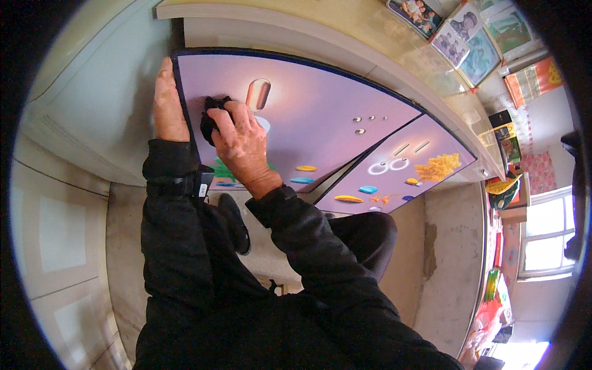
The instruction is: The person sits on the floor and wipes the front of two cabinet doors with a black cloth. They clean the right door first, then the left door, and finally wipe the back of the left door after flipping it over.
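Before me stands a pair of glossy purple panels with dark edges, printed with shells, pearls and coral. The larger left panel (305, 101) is at an angle to the smaller right panel (370, 180), with a narrow wedge-shaped gap between their lower parts. My left hand (169, 104) holds the left panel's outer edge; its fingers are partly hidden. My right hand (243, 143) presses a bunched black cloth (210, 122) against the face of the left panel, near that same edge, beside a printed capsule shape.
Above the panels runs a pale countertop (323, 34) with framed photographs (462, 41) on it. A pale cabinet (62, 236) is at the left. My shoe (233, 224) rests on the concrete floor below. Bags (492, 314) and a window (548, 236) are at the right.
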`<state>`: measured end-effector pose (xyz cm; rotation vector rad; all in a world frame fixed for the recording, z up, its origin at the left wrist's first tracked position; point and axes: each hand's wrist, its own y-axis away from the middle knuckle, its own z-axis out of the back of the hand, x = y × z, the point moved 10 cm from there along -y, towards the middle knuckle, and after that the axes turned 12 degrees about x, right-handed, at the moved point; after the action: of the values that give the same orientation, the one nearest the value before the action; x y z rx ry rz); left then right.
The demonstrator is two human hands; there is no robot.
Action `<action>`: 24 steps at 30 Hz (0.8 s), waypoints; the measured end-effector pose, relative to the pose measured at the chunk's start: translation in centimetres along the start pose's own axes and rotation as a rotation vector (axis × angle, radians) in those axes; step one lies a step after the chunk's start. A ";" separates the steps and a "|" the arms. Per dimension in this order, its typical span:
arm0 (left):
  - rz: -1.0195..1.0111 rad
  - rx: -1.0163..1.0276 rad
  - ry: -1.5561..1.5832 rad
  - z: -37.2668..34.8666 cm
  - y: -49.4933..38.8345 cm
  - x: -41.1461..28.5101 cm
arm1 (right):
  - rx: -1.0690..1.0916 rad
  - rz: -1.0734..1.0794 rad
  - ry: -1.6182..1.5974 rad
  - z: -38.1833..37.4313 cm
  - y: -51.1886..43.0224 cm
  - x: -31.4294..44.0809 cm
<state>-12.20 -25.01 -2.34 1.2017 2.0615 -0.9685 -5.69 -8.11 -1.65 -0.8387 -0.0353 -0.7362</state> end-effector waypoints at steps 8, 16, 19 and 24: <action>-0.028 0.033 -0.014 -0.8 0.2 -0.7 | 0.178 -0.023 0.049 -5.7 2.7 -0.4; 0.013 0.019 -0.068 -1.3 0.6 -0.9 | 0.388 -0.165 0.077 -12.1 8.9 -4.0; 0.028 0.000 -0.088 -1.5 1.0 -1.1 | 0.433 -0.213 0.088 -13.3 10.7 -5.3; -0.011 -0.041 -0.053 -1.5 1.3 -1.3 | 0.420 -0.331 0.058 -13.7 14.1 -7.8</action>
<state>-10.65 -23.98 -0.84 1.1325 2.0387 -0.9491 -6.42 -6.78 -22.75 -0.4116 -0.2733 -1.0206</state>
